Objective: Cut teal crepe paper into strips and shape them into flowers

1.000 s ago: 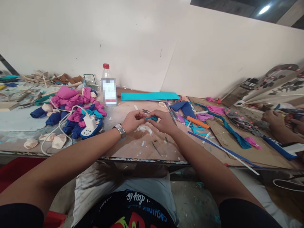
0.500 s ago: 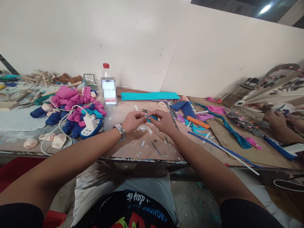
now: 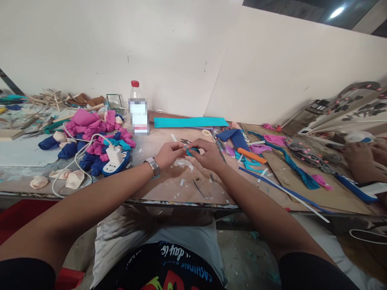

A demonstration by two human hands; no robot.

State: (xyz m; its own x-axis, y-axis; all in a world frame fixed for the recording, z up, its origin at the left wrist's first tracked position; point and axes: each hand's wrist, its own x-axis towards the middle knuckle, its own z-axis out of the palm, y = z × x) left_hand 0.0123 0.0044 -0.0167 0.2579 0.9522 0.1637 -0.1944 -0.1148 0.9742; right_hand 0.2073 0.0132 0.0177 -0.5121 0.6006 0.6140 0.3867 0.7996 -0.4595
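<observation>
Both hands are meeting at bench centre, just above the top. L hand (image 3: 169,154) & R hand (image 3: 205,155) are pinching a small teal strip (image 3: 192,151) between them; fingers of both are closed narrow on it, tips nearly touching. Strip's long axis is running approx. left-right, one end in each hand; most of it is hidden by fingers, so exact shape can't be told. A watch (image 3: 153,166) is sitting on the L wrist.

Bench (image 3: 169,189) is carrying, left of hands, a pile of pink/blue rolled pieces (image 3: 90,137) w/ a power strip (image 3: 113,163) & white cable. A bottle (image 3: 137,108) is standing upright behind, a teal sheet (image 3: 190,122) lying flat beside it. Right of hands: orange cutter (image 3: 251,155), blue & teal offcuts. At far right, another person's hand (image 3: 359,155) is working, blurred
</observation>
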